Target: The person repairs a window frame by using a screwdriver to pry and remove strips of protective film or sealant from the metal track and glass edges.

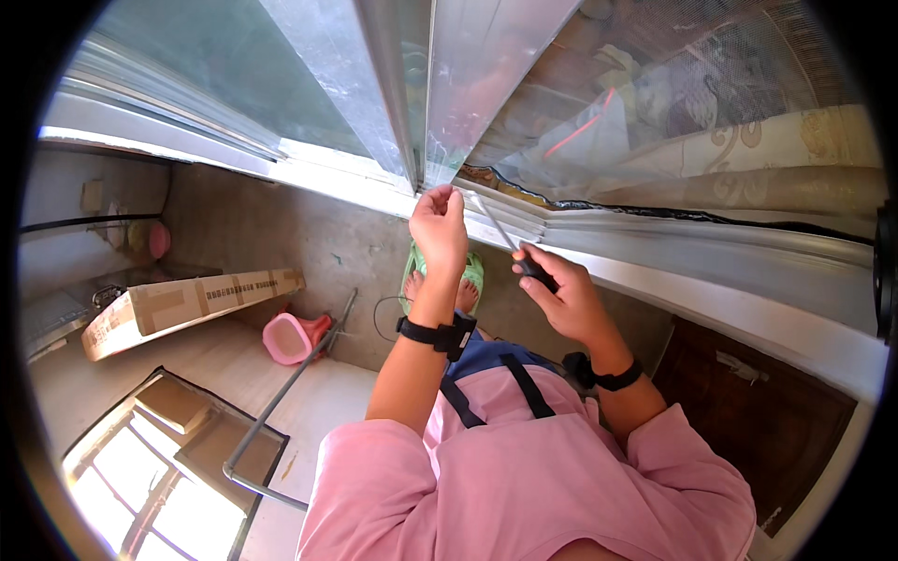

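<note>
A screwdriver with a dark handle and a long metal shaft is in my right hand, fingers closed round the handle. Its shaft slants up and left, the tip close to the fingers of my left hand. Those fingers are pinched together at the lower end of the upright window frame, by the sill. Whatever they hold, if anything, is too small to make out. The white sliding-window track runs past both hands.
A curtain shows behind the right glass pane, with a black cable along its foot. Below left are a long cardboard box, a pink plastic basin, a grey pipe and a mirror. My feet rest on something green.
</note>
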Demonstrator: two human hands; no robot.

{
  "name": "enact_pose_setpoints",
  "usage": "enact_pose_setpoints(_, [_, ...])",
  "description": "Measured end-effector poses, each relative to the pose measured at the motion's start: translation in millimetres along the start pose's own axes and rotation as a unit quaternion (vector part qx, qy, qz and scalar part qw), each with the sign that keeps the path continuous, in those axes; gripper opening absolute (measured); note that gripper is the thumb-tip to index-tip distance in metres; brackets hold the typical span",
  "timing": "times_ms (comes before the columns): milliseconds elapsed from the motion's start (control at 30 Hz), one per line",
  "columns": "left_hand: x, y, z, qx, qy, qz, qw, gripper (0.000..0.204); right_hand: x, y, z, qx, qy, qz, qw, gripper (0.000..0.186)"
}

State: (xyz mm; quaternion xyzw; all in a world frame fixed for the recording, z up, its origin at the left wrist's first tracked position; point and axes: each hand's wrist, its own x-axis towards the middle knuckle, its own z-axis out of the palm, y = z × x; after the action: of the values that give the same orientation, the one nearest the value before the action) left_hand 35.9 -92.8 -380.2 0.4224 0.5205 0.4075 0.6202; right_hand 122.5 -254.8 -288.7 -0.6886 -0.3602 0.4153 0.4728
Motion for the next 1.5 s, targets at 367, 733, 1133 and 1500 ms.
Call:
enact_pose_setpoints(367, [3,30,-2,-0.1,-0.081,0.06,0.99,0.027,49,-46,14,-0.276,0.063,-0.231,0.931,0.036])
enact_pose_setpoints(733, [5,43,0,0.056,-0.032,0.122,0.99,0.021,45,-46,36,-0.153,0.081,-0.13,0.976,0.034])
enact_pose_setpoints(1133, [5,50,1,0.031,-0.049,0.143,0.988,0.018,48,-44,52,-0.218,0.128,-0.215,0.943,0.034])
enact_pose_setpoints(1500, [0,52,2,0.045,-0.032,0.149,0.987,0.018,47,-49,59,-0.232,0.133,-0.237,0.934,0.035])
